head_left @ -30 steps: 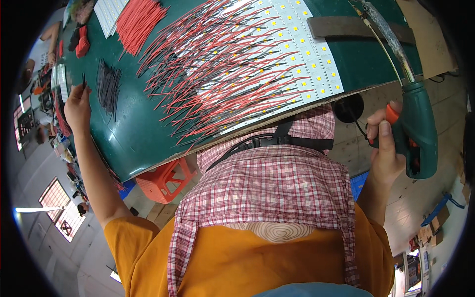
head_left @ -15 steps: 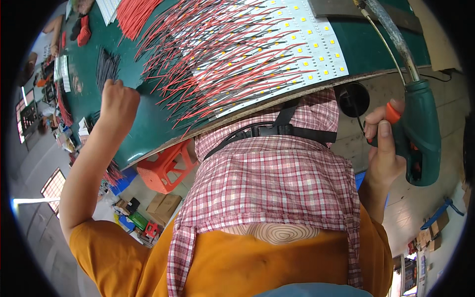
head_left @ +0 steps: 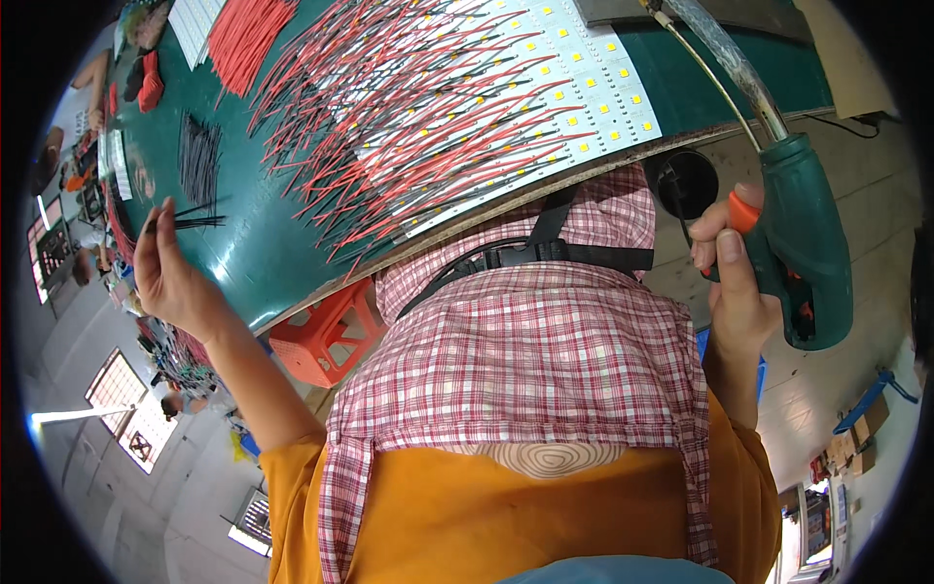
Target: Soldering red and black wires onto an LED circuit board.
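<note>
My left hand (head_left: pixel 177 277) is raised at the table's left, turned palm up, its fingers pinching a few thin black wires (head_left: pixel 202 222). Just beyond it lies a loose pile of black wires (head_left: pixel 199 161). My right hand (head_left: pixel 741 292) is wrapped around the handle of a green soldering gun (head_left: pixel 815 243) with an orange part under my fingers. Its metal tube points up over the table's right end; the tip is out of sight. Between my hands, white LED boards (head_left: pixel 623 102) with yellow chips carry many red and black wires (head_left: pixel 418 127) fanned toward the left.
A bundle of red wires (head_left: pixel 251 39) lies at the far left of the green table (head_left: pixel 268 229), by stacked white strips (head_left: pixel 195 24). A dark flat plate (head_left: pixel 705 15) rests at the back right. Under the front edge stand a red stool (head_left: pixel 326 336) and a black round container (head_left: pixel 696 183).
My left hand has drawn back from the black wire pile toward the near left and turned over, now with a few black wires. The right hand still grips the soldering gun. The view has shifted slightly.
</note>
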{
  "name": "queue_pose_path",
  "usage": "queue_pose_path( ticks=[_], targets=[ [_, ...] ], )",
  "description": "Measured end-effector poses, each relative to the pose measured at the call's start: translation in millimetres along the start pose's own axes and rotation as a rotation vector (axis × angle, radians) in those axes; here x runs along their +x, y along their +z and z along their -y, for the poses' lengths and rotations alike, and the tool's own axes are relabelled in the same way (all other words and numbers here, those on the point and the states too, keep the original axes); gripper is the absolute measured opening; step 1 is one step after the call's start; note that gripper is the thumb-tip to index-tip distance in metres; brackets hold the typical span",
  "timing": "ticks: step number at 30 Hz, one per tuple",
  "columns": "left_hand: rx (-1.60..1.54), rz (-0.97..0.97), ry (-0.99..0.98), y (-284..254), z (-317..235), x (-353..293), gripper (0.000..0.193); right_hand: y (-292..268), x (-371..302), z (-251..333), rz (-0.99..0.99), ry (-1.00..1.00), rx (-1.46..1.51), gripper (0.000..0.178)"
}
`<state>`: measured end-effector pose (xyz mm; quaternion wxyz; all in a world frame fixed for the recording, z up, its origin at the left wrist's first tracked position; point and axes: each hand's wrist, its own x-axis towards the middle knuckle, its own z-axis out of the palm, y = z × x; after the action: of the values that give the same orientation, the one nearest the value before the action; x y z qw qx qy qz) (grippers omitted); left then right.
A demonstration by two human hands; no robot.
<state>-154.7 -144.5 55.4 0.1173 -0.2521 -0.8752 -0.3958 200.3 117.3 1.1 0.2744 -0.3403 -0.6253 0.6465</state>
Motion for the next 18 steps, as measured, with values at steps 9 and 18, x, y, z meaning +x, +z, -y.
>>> queue_pose_path(
  ticks=[9, 18],
  targets=[
    [-0.141, -0.393, -0.120, 34, 30, -25, 0.019, 3, 3, 3, 0.090, -0.041, -0.082, 0.033],
    [-0.401, -0.225, -0.057, -1, 3, -5, 0.019, -7, -9, 1, 0.062, 0.005, 0.021, 0.036]
  ],
)
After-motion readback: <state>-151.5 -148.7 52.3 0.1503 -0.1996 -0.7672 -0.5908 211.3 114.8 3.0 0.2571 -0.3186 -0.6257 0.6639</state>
